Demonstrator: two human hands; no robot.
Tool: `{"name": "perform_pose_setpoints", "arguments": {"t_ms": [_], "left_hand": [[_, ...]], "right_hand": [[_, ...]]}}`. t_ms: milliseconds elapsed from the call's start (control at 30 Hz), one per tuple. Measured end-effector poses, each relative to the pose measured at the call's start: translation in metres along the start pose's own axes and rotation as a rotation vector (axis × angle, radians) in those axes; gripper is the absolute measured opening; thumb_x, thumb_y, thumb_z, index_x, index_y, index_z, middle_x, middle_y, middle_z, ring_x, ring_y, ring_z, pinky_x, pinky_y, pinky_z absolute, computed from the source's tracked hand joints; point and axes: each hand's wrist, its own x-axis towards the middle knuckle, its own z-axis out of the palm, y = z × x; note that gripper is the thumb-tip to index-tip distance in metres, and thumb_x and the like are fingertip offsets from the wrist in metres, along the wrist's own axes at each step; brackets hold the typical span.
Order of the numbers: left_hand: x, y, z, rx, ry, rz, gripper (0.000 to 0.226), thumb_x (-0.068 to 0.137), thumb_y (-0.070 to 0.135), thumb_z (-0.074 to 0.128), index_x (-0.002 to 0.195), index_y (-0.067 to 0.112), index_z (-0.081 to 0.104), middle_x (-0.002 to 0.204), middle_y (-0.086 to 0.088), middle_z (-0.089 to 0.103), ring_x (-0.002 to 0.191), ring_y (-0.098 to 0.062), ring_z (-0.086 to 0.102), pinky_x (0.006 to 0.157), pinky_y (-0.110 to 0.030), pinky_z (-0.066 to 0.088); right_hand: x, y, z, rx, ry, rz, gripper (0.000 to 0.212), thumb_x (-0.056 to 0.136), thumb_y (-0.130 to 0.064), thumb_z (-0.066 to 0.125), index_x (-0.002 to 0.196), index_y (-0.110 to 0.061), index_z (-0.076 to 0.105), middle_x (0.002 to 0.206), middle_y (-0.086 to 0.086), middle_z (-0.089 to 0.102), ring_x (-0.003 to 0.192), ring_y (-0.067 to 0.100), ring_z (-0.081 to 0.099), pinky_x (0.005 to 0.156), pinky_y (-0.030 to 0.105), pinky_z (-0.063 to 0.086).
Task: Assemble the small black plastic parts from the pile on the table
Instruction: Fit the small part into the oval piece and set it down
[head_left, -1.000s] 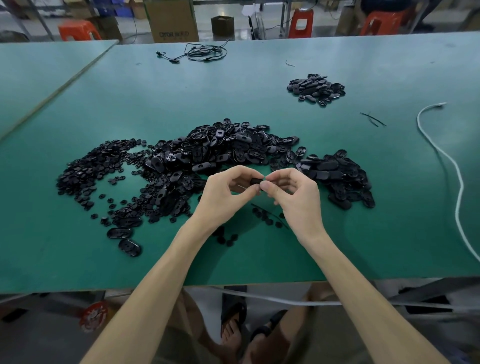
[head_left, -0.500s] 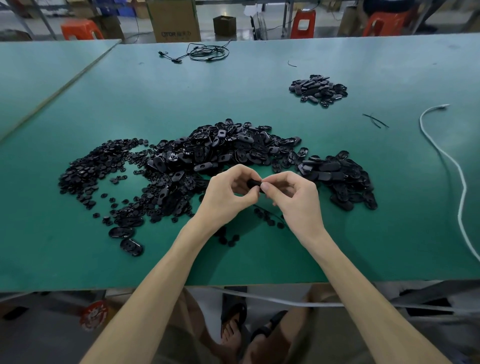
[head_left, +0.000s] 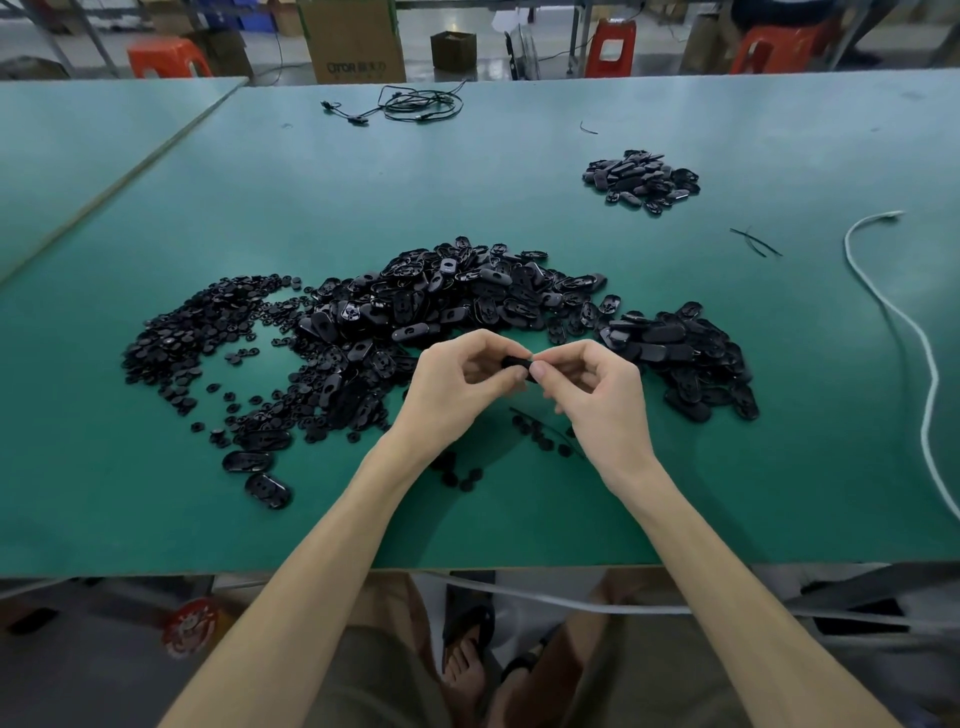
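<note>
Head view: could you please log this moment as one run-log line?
left hand: pinches black part | right hand: pinches it too | pile: on table, beyond hands

Small black part (head_left: 517, 362) pinched btwn left hand (head_left: 457, 387) & right hand (head_left: 605, 402), just above counter, mid-front. Main pile (head_left: 457, 301) of glossy black oval shells at counter centre. Round discs (head_left: 197, 332) spread to its left, oval heap (head_left: 685, 353) touching its right. Separate small heap (head_left: 641, 179) twd far-right. Two loose ovals (head_left: 260, 475) nr front edge.
</note>
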Motion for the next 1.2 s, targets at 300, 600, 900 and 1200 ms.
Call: {"name": "perform_pose_setpoints", "arguments": {"t_ms": [300, 600, 900, 1200], "left_hand": [[-0.001, 0.000, 0.001, 0.023, 0.023, -0.023, 0.013, 0.092, 0.005, 0.078, 0.101, 0.012, 0.072, 0.091, 0.000, 0.078, 0.082, -0.018, 0.077, 0.081, -0.033, 0.063], [0.000, -0.002, 0.002, 0.033, 0.033, -0.012, 0.013, 0.093, 0.007, 0.077, 0.097, 0.017, 0.070, 0.090, 0.001, 0.077, 0.083, -0.017, 0.077, 0.083, -0.035, 0.063], [0.000, -0.005, 0.004, 0.065, 0.058, 0.015, 0.016, 0.093, 0.002, 0.075, 0.100, 0.015, 0.068, 0.094, 0.002, 0.076, 0.085, -0.017, 0.077, 0.085, -0.034, 0.062], [0.001, -0.005, 0.004, 0.070, 0.070, 0.019, 0.018, 0.092, -0.001, 0.075, 0.099, 0.015, 0.069, 0.092, 0.001, 0.075, 0.084, -0.016, 0.075, 0.083, -0.028, 0.060]], "right_hand": [[0.001, -0.003, 0.000, -0.020, -0.041, 0.004, 0.019, 0.094, -0.008, 0.075, 0.094, -0.027, 0.075, 0.088, -0.010, 0.076, 0.082, 0.005, 0.069, 0.071, 0.019, 0.050], [0.000, -0.005, 0.000, -0.026, -0.044, -0.009, 0.021, 0.094, -0.001, 0.070, 0.101, -0.021, 0.075, 0.088, -0.008, 0.073, 0.082, 0.006, 0.067, 0.073, 0.024, 0.051], [-0.001, -0.008, 0.003, -0.064, -0.073, -0.024, 0.030, 0.096, 0.004, 0.065, 0.088, -0.021, 0.081, 0.089, -0.006, 0.057, 0.068, 0.001, 0.055, 0.069, 0.016, 0.043], [0.000, -0.013, 0.005, -0.060, -0.083, -0.008, 0.027, 0.095, 0.002, 0.067, 0.089, -0.020, 0.082, 0.091, 0.002, 0.054, 0.072, 0.015, 0.054, 0.071, 0.031, 0.050]]}}
